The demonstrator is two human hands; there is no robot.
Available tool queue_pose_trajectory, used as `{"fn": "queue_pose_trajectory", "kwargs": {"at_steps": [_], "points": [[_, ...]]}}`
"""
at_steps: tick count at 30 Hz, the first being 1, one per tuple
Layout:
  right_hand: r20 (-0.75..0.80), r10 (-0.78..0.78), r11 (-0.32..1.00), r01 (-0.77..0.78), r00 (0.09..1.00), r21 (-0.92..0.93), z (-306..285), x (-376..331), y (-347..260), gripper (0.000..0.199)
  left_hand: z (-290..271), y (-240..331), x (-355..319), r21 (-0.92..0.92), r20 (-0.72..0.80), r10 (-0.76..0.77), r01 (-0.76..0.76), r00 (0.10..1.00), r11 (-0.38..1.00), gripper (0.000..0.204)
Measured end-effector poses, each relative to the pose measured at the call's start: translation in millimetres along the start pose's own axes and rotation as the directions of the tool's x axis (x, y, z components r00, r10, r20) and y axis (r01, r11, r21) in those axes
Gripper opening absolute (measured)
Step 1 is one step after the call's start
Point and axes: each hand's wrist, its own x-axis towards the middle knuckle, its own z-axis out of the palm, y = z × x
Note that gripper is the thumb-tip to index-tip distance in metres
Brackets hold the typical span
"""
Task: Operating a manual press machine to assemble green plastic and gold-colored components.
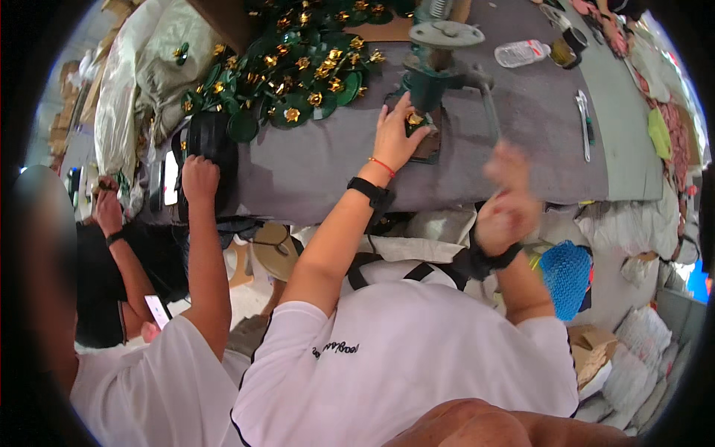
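Note:
A green hand press (428, 86) stands at the far side of the table, with a lever (490, 112) hanging at its right. Under its ram sits a small gold flower-like piece (414, 118). My left hand (393, 141) reaches to the press base, thumb and index finger spread apart around the gold piece; whether they touch it I cannot tell. My right hand (510, 212) is smeared by motion near the table's front edge, just below the lever's lower end. Its fingers are too blurred to read.
Many green discs with gold flowers (313, 82) are heaped left of the press. A clear bottle (521, 54), a dark roll (570, 46) and a wrench (583, 127) lie on the right. At left, a co-worker's fist (200, 179) rests by a black container (212, 138).

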Motion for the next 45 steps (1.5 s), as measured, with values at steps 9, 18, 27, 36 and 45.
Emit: {"fn": "queue_pose_trajectory", "kwargs": {"at_steps": [9, 18, 27, 36, 45], "points": [[0.109, 0.023, 0.981, -0.002, 0.994, -0.193, -28, 11, 9, 0.017, -5, -2, 10, 0.041, 0.120, 0.080, -0.086, 0.990, 0.995, 0.056], [-0.264, 0.394, 0.916, -0.353, 0.880, 0.190, 28, 202, 110, 0.034, -22, 11, -30, -0.035, 0.079, 0.253, -0.251, 0.964, 0.967, 0.031], [-0.298, 0.314, 0.946, -0.271, 0.902, 0.178, 39, 203, 121, 0.035, -133, -55, -58, 0.476, -0.312, 0.081, 0.082, 0.947, 0.876, 0.043], [-0.281, 0.419, 0.908, -0.393, 0.863, 0.145, 26, 206, 139, 0.031, -134, -54, -10, 0.401, -0.232, 0.108, -0.006, 0.967, 0.916, 0.027], [-0.325, 0.436, 0.900, -0.398, 0.839, 0.179, 28, 204, 133, 0.035, -19, 9, 2, 0.081, -0.041, -0.012, 0.016, 0.999, 0.997, 0.032]]}}
